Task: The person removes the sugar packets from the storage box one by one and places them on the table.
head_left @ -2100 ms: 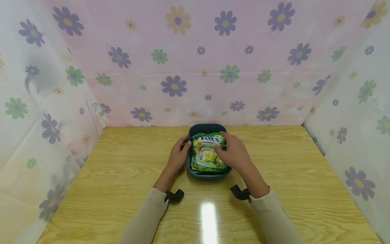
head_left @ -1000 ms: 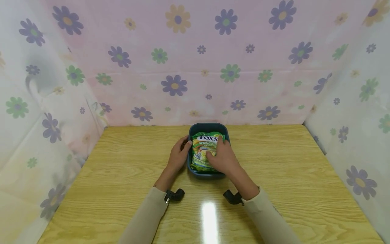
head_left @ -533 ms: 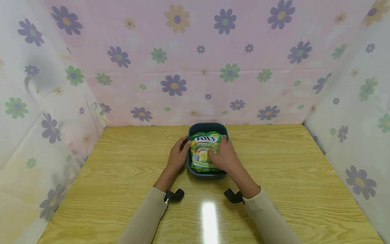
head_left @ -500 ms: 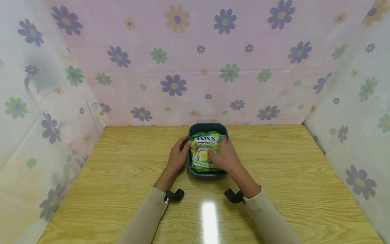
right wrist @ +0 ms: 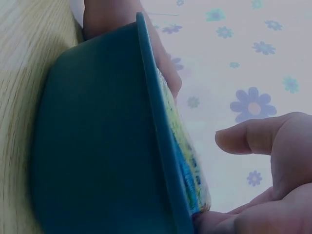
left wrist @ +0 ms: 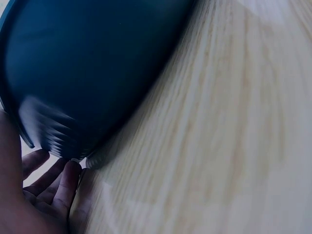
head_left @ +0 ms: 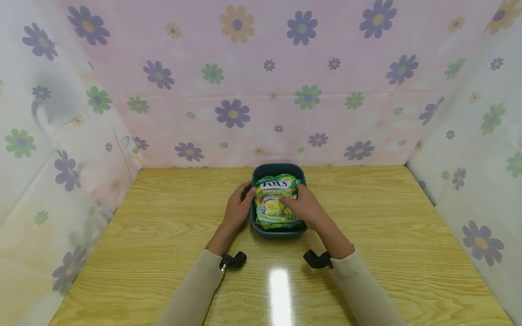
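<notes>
A dark teal plastic tub [head_left: 279,169] sits on the table near its far edge. In it lies a green and yellow candy bag [head_left: 272,206] marked FOX'S, face up. My left hand [head_left: 238,207] holds the tub's left side, thumb at the rim; in the left wrist view its fingers touch the ribbed outer wall of the tub [left wrist: 87,63]. Over the tub's right side is my right hand [head_left: 308,209]. In the right wrist view, its raised thumb stands apart from the bag [right wrist: 187,156], while its other fingers, partly hidden, reach the bag's edge by the rim.
The wood-grain table [head_left: 163,235] extends around the tub, with a bright light reflection [head_left: 280,294] in front. Flower-printed cloth [head_left: 261,81] hangs behind and on both sides. Black camera mounts [head_left: 234,260] are strapped at both wrists.
My right hand first went left over the bag, then drew slightly back to the right. The bag shifted a little within the tub. My left hand kept its place.
</notes>
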Motion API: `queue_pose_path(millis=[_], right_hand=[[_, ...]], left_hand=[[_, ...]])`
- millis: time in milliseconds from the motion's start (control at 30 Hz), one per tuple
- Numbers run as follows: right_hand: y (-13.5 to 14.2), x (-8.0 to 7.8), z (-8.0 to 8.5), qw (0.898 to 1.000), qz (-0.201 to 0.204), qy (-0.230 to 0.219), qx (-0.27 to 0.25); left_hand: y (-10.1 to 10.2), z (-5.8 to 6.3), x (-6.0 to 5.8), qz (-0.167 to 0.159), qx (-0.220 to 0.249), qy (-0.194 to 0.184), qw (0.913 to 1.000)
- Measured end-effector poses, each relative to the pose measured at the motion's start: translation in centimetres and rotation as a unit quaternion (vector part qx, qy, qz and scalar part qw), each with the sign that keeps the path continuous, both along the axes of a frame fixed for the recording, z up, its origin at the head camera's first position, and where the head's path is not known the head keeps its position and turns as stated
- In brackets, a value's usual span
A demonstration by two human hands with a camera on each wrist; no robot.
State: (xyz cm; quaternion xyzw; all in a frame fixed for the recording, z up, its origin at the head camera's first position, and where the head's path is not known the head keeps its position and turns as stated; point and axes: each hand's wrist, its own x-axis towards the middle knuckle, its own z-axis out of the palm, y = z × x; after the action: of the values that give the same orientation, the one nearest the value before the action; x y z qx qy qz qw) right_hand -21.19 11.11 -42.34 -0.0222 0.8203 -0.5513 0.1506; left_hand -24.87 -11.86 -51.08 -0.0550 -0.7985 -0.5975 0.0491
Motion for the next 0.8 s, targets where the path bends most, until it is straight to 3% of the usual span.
queue_pose_path(millis=[100, 233, 467, 800], right_hand=[[0.2, -0.2, -0.1, 0.999, -0.007, -0.017, -0.043], [0.2, -0.4, -0.5, 0.998, -0.015, -0.021, -0.064], [-0.4, -0.3, -1.1, 0.998, -0.022, -0.025, -0.055], [-1.1, -0.2, -1.6, 0.998, -0.030, 0.008, -0.052]], left_hand=[[0.0, 0.0, -0.1, -0.001, 0.000, -0.001, 1.0000], [0.1, 0.1, -0.1, -0.001, 0.001, -0.001, 1.0000], [0.0, 0.1, 0.0, 0.002, 0.004, -0.003, 1.0000], [0.0, 0.0, 0.0, 0.001, 0.002, -0.003, 1.0000]])
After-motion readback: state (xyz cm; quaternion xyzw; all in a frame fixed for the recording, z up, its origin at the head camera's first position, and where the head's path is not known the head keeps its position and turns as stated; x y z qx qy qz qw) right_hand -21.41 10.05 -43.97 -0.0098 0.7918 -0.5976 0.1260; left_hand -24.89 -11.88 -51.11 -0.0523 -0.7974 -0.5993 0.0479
